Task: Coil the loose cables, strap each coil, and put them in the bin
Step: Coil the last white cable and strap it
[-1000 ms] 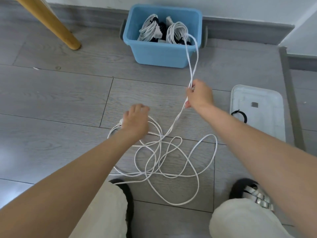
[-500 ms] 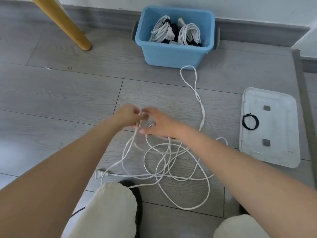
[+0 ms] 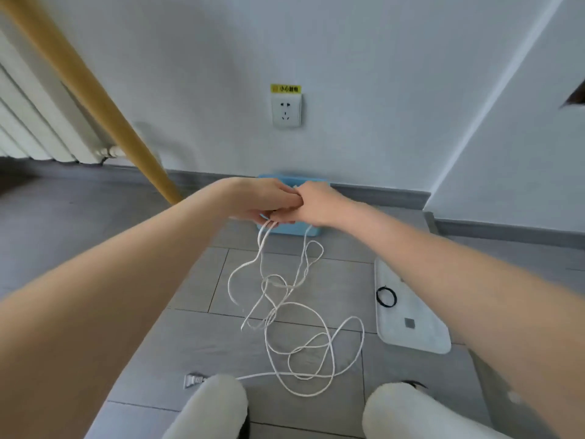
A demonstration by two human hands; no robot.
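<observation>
Coiling begins: left hand (image 3: 262, 201) and right hand (image 3: 316, 204) clench white cable (image 3: 297, 327) strands dangling below the fingers; gathering loops comes next.

Ahead of you a white wall socket (image 3: 286, 109) sits under a yellow warning label (image 3: 286, 88), a slanted wooden leg (image 3: 95, 99) crosses a white radiator (image 3: 38, 122) at left, and grey floor tiles (image 3: 95, 232) meet a grey skirting board (image 3: 380, 193).

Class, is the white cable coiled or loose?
Mostly loose: the white cable sprawls in tangled loops on the floor; a few strands hang from the hands.
</observation>
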